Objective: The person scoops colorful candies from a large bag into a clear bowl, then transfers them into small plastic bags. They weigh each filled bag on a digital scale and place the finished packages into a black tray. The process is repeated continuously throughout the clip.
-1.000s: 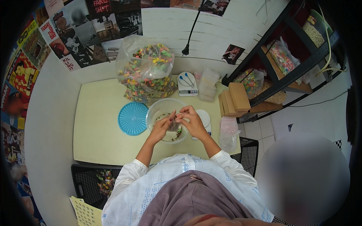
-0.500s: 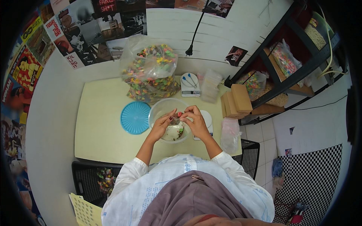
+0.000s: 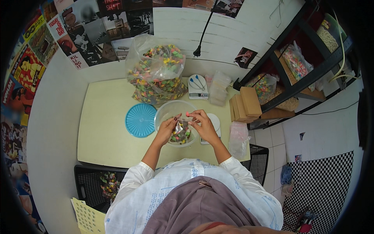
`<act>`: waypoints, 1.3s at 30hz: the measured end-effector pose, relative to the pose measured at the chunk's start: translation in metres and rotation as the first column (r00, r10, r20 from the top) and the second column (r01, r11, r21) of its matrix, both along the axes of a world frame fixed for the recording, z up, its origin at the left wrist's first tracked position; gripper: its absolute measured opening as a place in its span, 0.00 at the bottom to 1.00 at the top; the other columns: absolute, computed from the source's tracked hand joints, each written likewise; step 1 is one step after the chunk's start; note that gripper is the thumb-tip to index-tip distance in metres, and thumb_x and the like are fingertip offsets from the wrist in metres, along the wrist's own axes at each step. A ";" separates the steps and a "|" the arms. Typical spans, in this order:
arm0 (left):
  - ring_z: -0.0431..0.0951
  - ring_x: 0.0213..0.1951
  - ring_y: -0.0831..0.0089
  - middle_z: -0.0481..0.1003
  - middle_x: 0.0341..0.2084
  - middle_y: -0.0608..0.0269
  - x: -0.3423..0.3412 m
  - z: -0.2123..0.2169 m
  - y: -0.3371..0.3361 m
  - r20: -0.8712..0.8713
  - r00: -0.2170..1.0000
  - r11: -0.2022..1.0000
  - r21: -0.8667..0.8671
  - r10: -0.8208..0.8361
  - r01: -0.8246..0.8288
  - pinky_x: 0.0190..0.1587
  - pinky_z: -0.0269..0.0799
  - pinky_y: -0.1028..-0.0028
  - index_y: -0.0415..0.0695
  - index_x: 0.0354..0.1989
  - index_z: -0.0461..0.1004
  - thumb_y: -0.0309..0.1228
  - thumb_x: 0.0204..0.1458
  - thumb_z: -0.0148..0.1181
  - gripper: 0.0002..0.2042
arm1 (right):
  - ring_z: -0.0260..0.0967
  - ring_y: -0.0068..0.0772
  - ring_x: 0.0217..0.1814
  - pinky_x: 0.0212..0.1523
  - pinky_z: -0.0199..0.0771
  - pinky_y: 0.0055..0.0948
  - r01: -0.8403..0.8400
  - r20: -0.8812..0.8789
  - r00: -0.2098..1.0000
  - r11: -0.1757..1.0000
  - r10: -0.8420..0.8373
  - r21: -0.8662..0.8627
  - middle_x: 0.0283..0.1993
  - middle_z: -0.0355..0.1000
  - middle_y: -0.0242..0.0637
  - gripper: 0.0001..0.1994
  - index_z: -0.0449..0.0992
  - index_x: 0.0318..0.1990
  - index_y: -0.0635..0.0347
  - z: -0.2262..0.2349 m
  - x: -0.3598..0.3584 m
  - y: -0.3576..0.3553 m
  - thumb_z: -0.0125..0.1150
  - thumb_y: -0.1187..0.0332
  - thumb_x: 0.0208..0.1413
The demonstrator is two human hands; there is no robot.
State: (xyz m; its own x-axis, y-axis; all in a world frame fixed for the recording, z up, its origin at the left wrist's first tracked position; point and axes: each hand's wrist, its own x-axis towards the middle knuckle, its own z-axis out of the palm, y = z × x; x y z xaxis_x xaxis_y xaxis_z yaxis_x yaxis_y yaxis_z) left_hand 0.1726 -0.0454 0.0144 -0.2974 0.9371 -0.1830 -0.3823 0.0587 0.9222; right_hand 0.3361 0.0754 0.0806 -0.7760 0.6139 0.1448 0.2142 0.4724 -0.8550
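Ideally, left hand (image 3: pixel 167 129) grasping the bag (image 3: pixel 180 128), right hand (image 3: pixel 201 123) a pink piece (image 3: pixel 187 114), work over the bowl (image 3: pixel 165 110) near the tabletop's (image 3: pixel 107 117) front edge.

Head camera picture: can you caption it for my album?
Left hand and right hand with a small bag of colourful bits at a clear bowl, beside a blue lid.
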 end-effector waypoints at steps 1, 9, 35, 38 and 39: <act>0.76 0.39 0.80 0.79 0.41 0.66 0.001 0.001 0.001 0.029 1.000 1.000 0.001 0.005 -0.005 0.44 0.72 0.79 0.40 0.66 0.65 0.39 0.69 0.44 0.22 | 0.72 0.35 0.48 0.46 0.76 0.31 0.013 0.002 1.000 1.000 -0.013 -0.023 0.50 0.67 0.38 0.16 0.77 0.52 0.57 0.001 0.000 -0.001 0.66 0.72 0.54; 0.78 0.41 0.80 0.79 0.44 0.63 -0.004 -0.011 0.002 -0.034 0.999 1.000 0.005 -0.005 0.005 0.44 0.73 0.78 0.39 0.66 0.65 0.37 0.69 0.43 0.21 | 0.74 0.34 0.43 0.43 0.77 0.30 0.032 -0.058 0.998 0.999 -0.032 -0.002 0.49 0.68 0.39 0.12 0.78 0.47 0.62 0.000 0.000 -0.001 0.65 0.71 0.56; 0.80 0.45 0.59 0.79 0.42 0.55 0.021 0.022 -0.004 -0.789 0.580 0.979 0.139 0.202 -0.152 0.47 0.72 0.66 0.42 0.51 0.76 0.22 0.57 0.56 0.14 | 0.71 0.22 0.32 0.34 0.72 0.23 0.726 -0.021 0.588 0.539 -0.809 -0.427 0.31 0.75 0.33 0.06 0.75 0.38 0.65 -0.211 0.122 0.104 0.62 0.71 0.58; 0.80 0.45 0.59 0.79 0.41 0.55 0.022 0.022 -0.003 -0.806 0.560 0.980 0.130 0.192 -0.149 0.47 0.72 0.66 0.42 0.50 0.77 0.22 0.57 0.56 0.13 | 0.74 0.25 0.34 0.37 0.74 0.26 0.668 -0.058 0.600 0.540 -0.798 -0.511 0.34 0.77 0.37 0.10 0.73 0.44 0.66 -0.224 0.124 0.096 0.61 0.70 0.59; 0.80 0.44 0.59 0.79 0.41 0.55 0.022 0.022 -0.003 -0.812 0.553 0.981 0.127 0.188 -0.146 0.47 0.73 0.66 0.42 0.50 0.77 0.22 0.57 0.56 0.13 | 0.75 0.27 0.35 0.39 0.75 0.27 0.701 -0.057 0.600 0.558 -0.798 -0.444 0.35 0.77 0.39 0.11 0.72 0.46 0.66 -0.225 0.125 0.093 0.60 0.69 0.60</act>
